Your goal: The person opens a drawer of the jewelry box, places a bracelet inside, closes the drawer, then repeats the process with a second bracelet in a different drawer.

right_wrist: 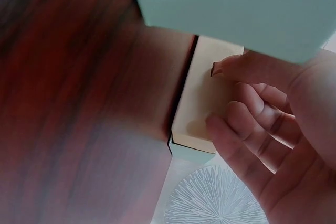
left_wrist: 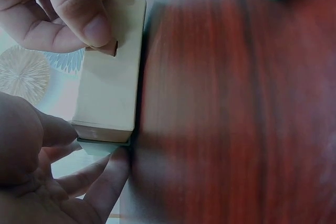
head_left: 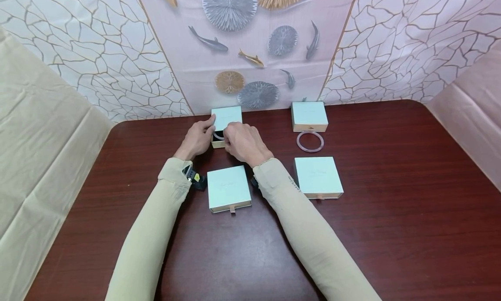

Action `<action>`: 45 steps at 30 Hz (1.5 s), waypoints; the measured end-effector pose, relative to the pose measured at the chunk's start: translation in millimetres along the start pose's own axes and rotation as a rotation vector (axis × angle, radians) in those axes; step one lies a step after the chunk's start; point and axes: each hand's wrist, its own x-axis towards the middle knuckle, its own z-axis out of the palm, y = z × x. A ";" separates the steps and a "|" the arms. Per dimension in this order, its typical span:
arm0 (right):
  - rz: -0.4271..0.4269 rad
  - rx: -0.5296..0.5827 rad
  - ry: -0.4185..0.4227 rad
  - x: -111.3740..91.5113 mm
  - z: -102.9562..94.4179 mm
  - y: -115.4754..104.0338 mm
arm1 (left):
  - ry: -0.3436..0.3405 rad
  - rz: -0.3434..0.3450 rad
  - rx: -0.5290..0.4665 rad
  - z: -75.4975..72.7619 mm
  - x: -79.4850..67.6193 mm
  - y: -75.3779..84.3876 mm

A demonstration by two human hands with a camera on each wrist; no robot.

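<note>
At the back of the table, my left hand (head_left: 195, 138) grips the side of a mint-green drawer-style jewelry box (head_left: 227, 114). Its cream drawer (left_wrist: 107, 95) sticks partly out toward me, and part of a pale bangle (head_left: 218, 136) shows against the dark inside. With thumb and finger, my right hand (head_left: 245, 142) pinches the small ribbon tab (right_wrist: 216, 69) on the drawer's front. That hand hides the drawer's right part in the head view. The left fingers (left_wrist: 107, 182) lie along the box's side near the sleeve's edge.
A closed mint box (head_left: 228, 188) lies between my forearms. Another closed box (head_left: 318, 175) sits beside my right forearm. Farther back on the right stands a third box (head_left: 309, 114), with a pale lilac bangle (head_left: 310, 150) on the table (head_left: 411, 183) before it. A patterned curtain (head_left: 258, 61) hangs behind.
</note>
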 end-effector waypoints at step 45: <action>-0.017 -0.003 0.031 3.0 2.3 3.9 | -0.001 0.003 -0.024 -0.2 -0.7 1.0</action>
